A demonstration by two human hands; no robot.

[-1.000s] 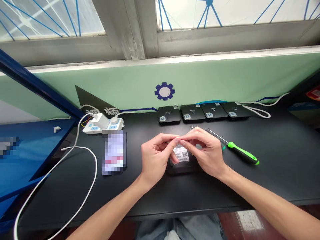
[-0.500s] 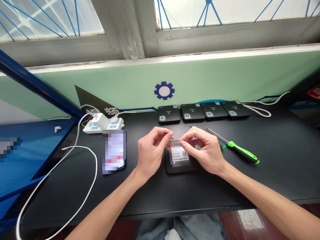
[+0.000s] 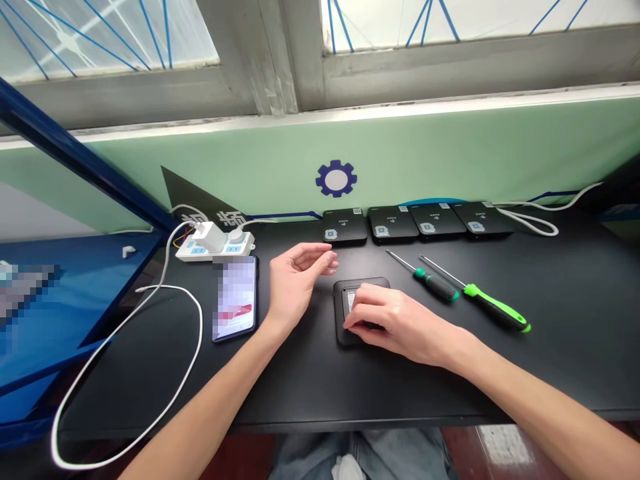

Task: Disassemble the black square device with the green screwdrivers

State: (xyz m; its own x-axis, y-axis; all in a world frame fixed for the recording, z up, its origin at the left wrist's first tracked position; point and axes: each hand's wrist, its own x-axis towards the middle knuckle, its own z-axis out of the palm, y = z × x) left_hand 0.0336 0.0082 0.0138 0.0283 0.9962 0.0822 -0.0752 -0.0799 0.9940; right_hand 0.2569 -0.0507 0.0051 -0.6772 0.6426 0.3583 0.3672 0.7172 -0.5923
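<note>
The left hand (image 3: 300,273) has let go: it's open and raised, fingers loose, just beside the black rectangular case (image 3: 363,283) and not touching it. The right hand (image 3: 395,323) now lies over the case, fingers across its white label (image 3: 351,299) — pressing or gripping, I cannot tell. The case sits flat on the black bench top (image 3: 300,393), under that palm, between the phone (image 3: 235,297) and the green-handled screwdriver (image 3: 495,308)

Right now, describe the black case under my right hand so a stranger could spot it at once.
Find the blue gear emblem on the green wall, then drop to the black bench. Below the row of four black units, one rounded black case lies apart, nearer you, under your right hand, a white label showing.
</note>
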